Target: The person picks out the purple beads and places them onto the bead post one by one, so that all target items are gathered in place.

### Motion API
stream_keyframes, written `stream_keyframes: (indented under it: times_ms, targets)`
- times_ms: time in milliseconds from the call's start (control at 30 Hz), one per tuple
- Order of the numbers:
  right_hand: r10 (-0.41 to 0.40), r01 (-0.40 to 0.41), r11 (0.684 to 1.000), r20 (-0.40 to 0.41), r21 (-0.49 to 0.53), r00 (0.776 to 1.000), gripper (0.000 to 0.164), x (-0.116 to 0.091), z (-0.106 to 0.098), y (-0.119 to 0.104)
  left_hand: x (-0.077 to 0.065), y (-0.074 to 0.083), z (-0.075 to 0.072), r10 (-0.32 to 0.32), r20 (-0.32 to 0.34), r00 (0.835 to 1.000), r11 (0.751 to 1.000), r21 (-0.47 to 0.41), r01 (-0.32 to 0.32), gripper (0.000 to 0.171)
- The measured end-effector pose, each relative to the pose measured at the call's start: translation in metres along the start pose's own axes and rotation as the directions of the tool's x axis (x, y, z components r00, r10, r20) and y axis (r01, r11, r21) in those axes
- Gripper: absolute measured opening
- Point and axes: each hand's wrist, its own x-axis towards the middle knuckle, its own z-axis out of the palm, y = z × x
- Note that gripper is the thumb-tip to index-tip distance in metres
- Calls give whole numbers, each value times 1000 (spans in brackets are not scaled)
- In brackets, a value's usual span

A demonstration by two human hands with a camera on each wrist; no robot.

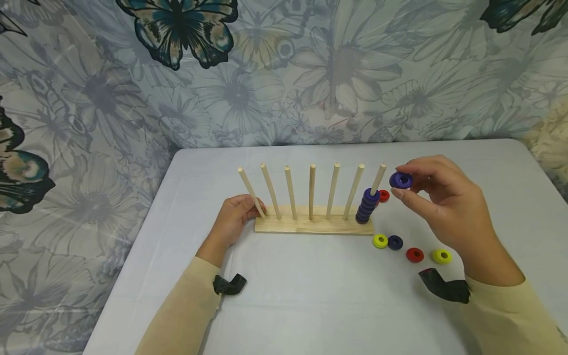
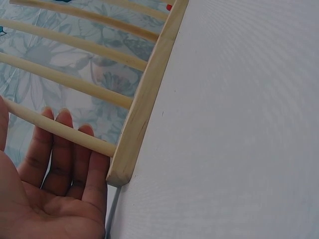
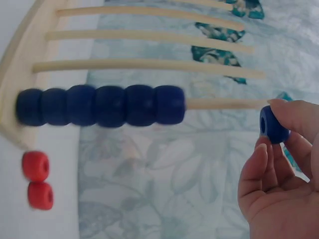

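Observation:
My right hand [image 1: 452, 207] pinches a blue bead [image 1: 401, 180] with a hole through it, between thumb and fingertips. The bead sits just right of the top of the rightmost peg [image 1: 378, 178]. Lower on that peg is a stack of several blue beads [image 3: 110, 105], down to the base. The peg rack [image 1: 310, 226] is pale wood with several upright pegs. At its left end my left hand [image 1: 235, 217] rests, its fingers [image 2: 62, 149] extended behind the leftmost peg [image 2: 60, 128] and the little finger beside the base's end.
Loose on the white table [image 1: 310, 305], right of the rack, lie a yellow bead [image 1: 379, 241], a dark blue bead [image 1: 395, 242], a red bead [image 1: 414, 255] and another yellow bead [image 1: 442, 256]. Two red beads [image 3: 36, 166] lie behind the stack. A floral cloth [image 1: 275, 88] hangs behind.

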Motion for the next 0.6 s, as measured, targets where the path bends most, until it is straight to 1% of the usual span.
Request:
stream_keyframes:
  times_ms: [133,233,300,400,533,600]
  targets:
    - [-47,49,985,-16,165,999,31,7,5,-2,0,0,0,1,3,1000,1000,5,-1,61]
    - [-69,75,966,-32,246,997,35,12,9,-6,0,1,0,-5,0,1000,1000,12,5,60]
    - [-77,86,960,-42,268,996,39,14,11,-9,0,1,1,-8,-2,1000,1000,15,9,61]
    - [-84,95,962,-54,256,995,42,17,13,-12,0,1,1,-16,-8,1000,1000,17,16,64]
    - [-75,84,976,-55,201,996,40,20,13,-16,0,1,0,-19,-9,1000,1000,14,20,64]
    - [-72,83,973,-57,216,996,37,21,14,-16,0,0,-1,-20,-10,1000,1000,14,20,66]
